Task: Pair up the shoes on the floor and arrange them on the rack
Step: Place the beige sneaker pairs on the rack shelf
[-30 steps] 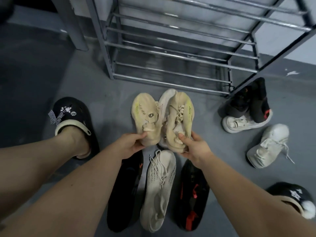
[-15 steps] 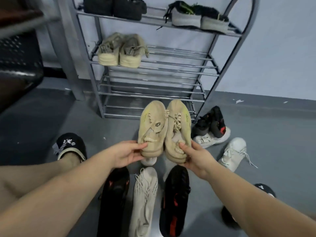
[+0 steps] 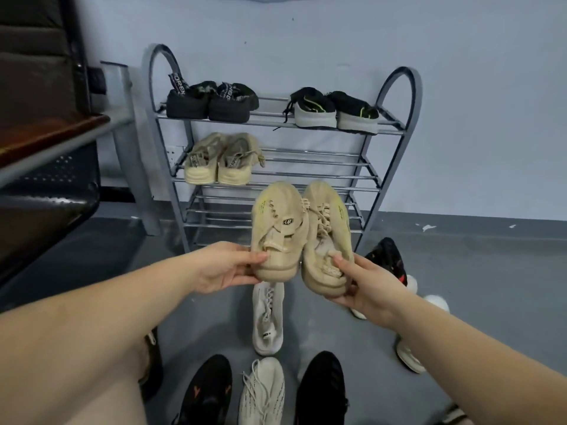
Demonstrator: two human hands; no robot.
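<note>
Two beige sneakers (image 3: 302, 237) hang side by side, toes toward the rack (image 3: 372, 176), one heel pinched in the left hand (image 3: 228, 268) grip, one in the right hand (image 3: 362, 286) (likely matched for shelving together); unpaired shoes remain on the floor (image 3: 491, 286).

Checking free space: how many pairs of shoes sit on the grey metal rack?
3: black pair top shelf left, black-and-grey pair top right, beige pair second shelf left. None looks hidden.
</note>
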